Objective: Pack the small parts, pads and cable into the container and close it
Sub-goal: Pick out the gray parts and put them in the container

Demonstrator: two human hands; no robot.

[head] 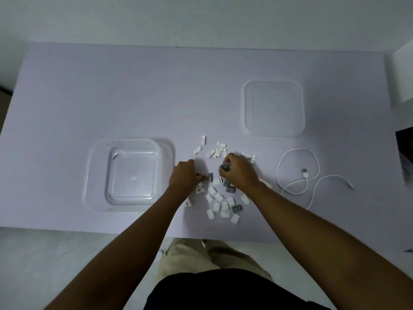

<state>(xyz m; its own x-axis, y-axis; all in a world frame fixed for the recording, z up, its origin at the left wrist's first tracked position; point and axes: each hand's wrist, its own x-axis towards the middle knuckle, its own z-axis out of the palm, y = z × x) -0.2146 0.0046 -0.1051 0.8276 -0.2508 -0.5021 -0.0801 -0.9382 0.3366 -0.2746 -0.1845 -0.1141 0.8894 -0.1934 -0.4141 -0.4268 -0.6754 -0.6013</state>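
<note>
On the lavender table (pixel 111 86), mid-front, small parts (pixel 220 202) lie scattered, white and grey, between the two hands and nearer the person. Right hand (pixel 239 170): fingers curled, gripping a bunch of grey parts (pixel 225 167) at the fingertips, right over the scatter. Left hand (pixel 184 175): knuckles up, fingers curled down to the table. Its tips sit at a tiny dark bit, too small to tell if it is pinched. Another grey piece (pixel 210 177) lies just beside those tips, not touching them. Clear container (pixel 89 175) stands open just left of the left hand. Lid (pixel 273 108) lies flat, far right of the scatter. White cable (pixel 298 149) is loosely looped right of the right hand, apart from it, with its USB plug (pixel 305 172) inside the loop.
</note>
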